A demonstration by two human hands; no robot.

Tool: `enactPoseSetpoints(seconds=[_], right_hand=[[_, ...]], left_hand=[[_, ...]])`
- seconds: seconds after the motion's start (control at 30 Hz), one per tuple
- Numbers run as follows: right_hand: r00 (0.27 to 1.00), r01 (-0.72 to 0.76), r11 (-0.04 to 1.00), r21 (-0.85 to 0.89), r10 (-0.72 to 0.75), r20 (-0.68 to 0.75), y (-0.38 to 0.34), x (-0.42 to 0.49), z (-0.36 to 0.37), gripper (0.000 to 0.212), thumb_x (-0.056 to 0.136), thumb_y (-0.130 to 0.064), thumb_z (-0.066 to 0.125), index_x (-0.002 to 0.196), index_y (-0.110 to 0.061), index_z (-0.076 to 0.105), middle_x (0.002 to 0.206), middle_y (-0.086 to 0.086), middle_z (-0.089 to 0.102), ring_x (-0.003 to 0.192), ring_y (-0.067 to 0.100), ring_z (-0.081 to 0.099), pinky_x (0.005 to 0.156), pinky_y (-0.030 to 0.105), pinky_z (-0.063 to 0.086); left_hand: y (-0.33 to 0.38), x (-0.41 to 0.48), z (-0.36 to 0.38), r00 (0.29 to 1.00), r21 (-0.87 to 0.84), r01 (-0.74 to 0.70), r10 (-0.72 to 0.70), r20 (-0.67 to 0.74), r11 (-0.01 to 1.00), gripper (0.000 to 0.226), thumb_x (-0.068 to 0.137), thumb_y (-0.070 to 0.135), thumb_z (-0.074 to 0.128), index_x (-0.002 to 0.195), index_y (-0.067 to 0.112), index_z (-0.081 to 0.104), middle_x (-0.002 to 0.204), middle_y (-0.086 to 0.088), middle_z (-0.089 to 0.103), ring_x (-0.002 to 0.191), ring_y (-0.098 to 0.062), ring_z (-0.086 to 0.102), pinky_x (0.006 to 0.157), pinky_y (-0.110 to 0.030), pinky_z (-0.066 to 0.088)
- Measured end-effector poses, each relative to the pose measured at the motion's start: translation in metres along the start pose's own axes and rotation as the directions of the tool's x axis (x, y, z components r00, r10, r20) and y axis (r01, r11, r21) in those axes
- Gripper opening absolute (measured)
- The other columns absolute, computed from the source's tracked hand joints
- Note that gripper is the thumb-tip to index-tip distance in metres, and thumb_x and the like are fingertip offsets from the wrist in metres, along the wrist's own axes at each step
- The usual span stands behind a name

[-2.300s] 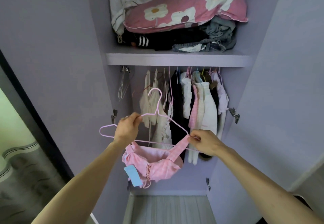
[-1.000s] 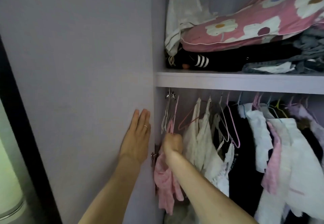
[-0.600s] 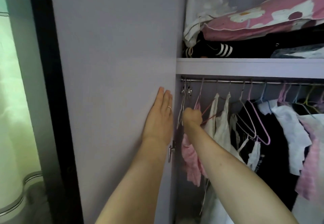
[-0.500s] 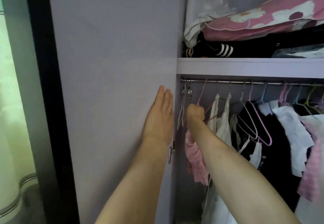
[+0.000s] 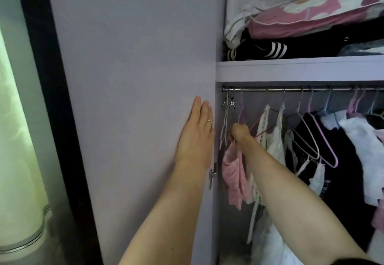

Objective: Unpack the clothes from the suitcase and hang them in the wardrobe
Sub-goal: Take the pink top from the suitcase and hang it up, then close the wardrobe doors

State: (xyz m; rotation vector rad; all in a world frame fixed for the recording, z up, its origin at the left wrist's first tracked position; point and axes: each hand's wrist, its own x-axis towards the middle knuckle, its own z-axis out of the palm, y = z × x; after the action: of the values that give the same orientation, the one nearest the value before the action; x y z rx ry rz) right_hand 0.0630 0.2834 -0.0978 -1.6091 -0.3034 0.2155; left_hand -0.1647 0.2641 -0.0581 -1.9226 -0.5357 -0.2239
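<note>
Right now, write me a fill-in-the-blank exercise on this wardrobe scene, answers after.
The left hand lies flat against the wardrobe ____.
A ____ sits on one finger of that hand.
The right hand grips a hanger bearing a ____ garment.
The striped black garment lies on the shelf, ____ the rail.
Missing words: door; ring; pink; above.

Door (image 5: 128,119) left of rail (image 5: 291,89), clothes (image 5: 353,140) hanging below, shelf (image 5: 299,68) above
</note>
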Motion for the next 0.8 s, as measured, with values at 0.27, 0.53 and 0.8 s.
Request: enactPoseSetpoints(seconds=[0.27, 0.53, 0.8], right_hand=[[0.988, -0.064, 0.992, 0.105, 0.049, 0.146, 0.031, 0.022, -0.029, 0.008, 0.082, -0.01, 0.056, 0.086, -0.004, 0.06, 0.069, 0.009, 0.053, 0.055, 0.021, 0.051, 0.048, 0.024, 0.039], [0.99, -0.054, 0.865, -0.498, 0.113, 0.089, 0.051, 0.021, -0.043, 0.081, 0.087, -0.052, 0.049, 0.148, 0.0, 0.035, 0.148, 0.019, 0.044, 0.126, 0.029, 0.05, 0.104, 0.033, 0.039], [0.979, -0.115, 0.813, -0.571, 0.189, 0.073, 0.04, -0.016, -0.088, 0.074, 0.096, -0.038, 0.049, 0.154, -0.007, 0.017, 0.149, 0.015, 0.043, 0.132, 0.034, 0.047, 0.108, 0.036, 0.04]], left_hand=[[0.001, 0.0, 0.0, 1.0, 0.001, 0.009, -0.009, -0.016, 1.0, 0.066, 0.102, 0.045, 0.024, 0.157, 0.009, 0.012, 0.162, -0.025, -0.004, 0.148, -0.047, -0.009, 0.111, -0.069, -0.016], [0.001, 0.002, 0.003, 1.0, 0.022, -0.005, 0.005, -0.021, 1.0, 0.069, 0.102, 0.047, 0.024, 0.157, 0.008, 0.008, 0.161, -0.028, -0.008, 0.147, -0.05, -0.012, 0.106, -0.071, -0.019], [-0.001, 0.001, -0.004, 0.998, -0.051, -0.008, 0.011, 0.07, 0.999, 0.072, 0.102, 0.046, 0.029, 0.156, 0.005, 0.005, 0.157, -0.034, -0.016, 0.144, -0.054, -0.018, 0.097, -0.073, -0.029]])
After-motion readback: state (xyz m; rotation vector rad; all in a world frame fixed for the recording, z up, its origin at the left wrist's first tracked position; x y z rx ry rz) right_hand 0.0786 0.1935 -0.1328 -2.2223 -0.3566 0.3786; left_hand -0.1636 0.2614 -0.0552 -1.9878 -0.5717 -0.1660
